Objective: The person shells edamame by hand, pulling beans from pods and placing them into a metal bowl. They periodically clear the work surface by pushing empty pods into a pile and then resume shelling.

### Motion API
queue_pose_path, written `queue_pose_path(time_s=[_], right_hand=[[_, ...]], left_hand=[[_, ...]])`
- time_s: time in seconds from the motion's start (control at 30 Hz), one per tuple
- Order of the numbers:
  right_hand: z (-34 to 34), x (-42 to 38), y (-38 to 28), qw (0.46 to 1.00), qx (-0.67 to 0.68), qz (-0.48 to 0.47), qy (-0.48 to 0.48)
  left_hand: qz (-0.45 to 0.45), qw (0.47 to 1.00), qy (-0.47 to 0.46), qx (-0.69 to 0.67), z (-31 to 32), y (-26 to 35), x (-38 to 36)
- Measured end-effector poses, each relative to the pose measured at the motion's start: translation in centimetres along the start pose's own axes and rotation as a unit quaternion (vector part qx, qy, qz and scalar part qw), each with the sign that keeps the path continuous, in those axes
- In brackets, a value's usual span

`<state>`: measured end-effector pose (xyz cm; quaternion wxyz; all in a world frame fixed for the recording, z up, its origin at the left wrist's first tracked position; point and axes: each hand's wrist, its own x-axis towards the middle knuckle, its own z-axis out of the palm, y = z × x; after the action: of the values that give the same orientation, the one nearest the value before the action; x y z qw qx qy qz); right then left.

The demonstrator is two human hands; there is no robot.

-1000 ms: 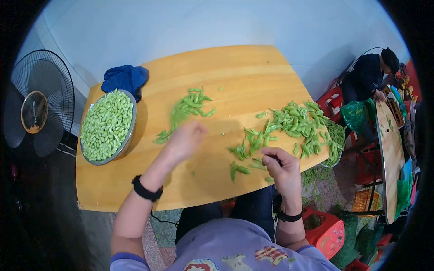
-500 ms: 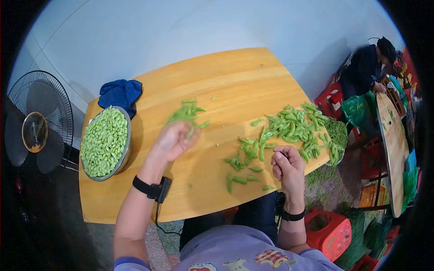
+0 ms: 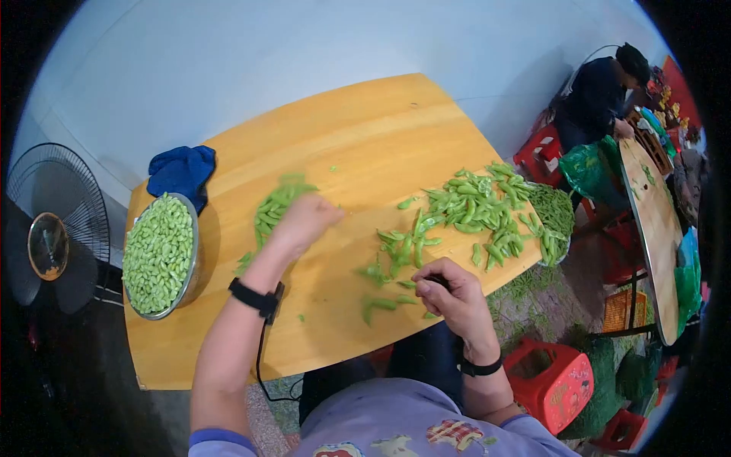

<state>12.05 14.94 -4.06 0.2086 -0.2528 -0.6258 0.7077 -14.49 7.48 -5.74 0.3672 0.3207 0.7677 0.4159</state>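
My left hand (image 3: pixel 306 222) is over the left-middle of the wooden table, back up. Its fingers are blurred and partly hidden. Beside it and partly beneath the wrist lies a small heap of green bean pods (image 3: pixel 271 215). My right hand (image 3: pixel 457 301) is near the table's front edge, fingers curled round a small dark object (image 3: pixel 438 282), mostly covered, whose kind I cannot make out. Loose pods (image 3: pixel 384 303) lie just left of my right hand. Beyond it spreads a larger pile of pods (image 3: pixel 472 206).
A metal bowl (image 3: pixel 195 263) full of green pods stands at the table's left, beside a blue cloth (image 3: pixel 181 174). A fan (image 3: pixel 53 221) is further left. To the right are a container of green trimmings (image 3: pixel 552 209), a red stool (image 3: pixel 560 385) and a person (image 3: pixel 598 95) at another table (image 3: pixel 647 206).
The view has shifted slightly. My left hand has moved right and away from me, past the small heap. My right hand has come slightly left, still closed round the dark object.
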Motion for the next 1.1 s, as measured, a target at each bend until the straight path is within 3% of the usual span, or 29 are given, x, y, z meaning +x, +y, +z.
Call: queue_pose_path(time_s=[0.03,0.1,0.2,0.4,0.53,0.73,0.8,1.1], right_hand=[[0.2,0.0,-0.2,1.0,0.024,0.001,-0.018],[0.5,0.2,-0.7,0.998,0.041,0.002,-0.042],[1.0,0.7,-0.9,0.998,0.021,-0.035,-0.043],[0.7,0.2,-1.3,0.997,-0.013,-0.023,-0.067],[0.6,0.0,-1.5,0.999,-0.026,-0.016,-0.034],[0.8,-0.3,-1.6,0.999,-0.018,-0.006,-0.035],[0.9,-0.5,-1.7,0.999,-0.02,-0.004,-0.035],[1.1,-0.6,-1.6,1.0,-0.012,-0.016,-0.013]], left_hand=[[0.001,1.0,-0.007,-0.004,0.6,1.4,-1.3],[-0.042,0.934,-0.104,-0.338,2.1,3.9,-4.6],[0.019,0.91,-0.153,-0.386,4.0,3.9,-6.4],[0.07,0.932,-0.12,-0.335,6.7,4.3,-8.3],[0.085,0.915,-0.147,-0.365,7.2,4.0,-8.5],[0.081,0.954,-0.039,-0.286,8.9,4.2,-9.0],[0.132,0.959,0.002,-0.251,9.2,4.2,-9.3],[0.187,0.964,0.056,-0.182,10.1,4.2,-9.7]])
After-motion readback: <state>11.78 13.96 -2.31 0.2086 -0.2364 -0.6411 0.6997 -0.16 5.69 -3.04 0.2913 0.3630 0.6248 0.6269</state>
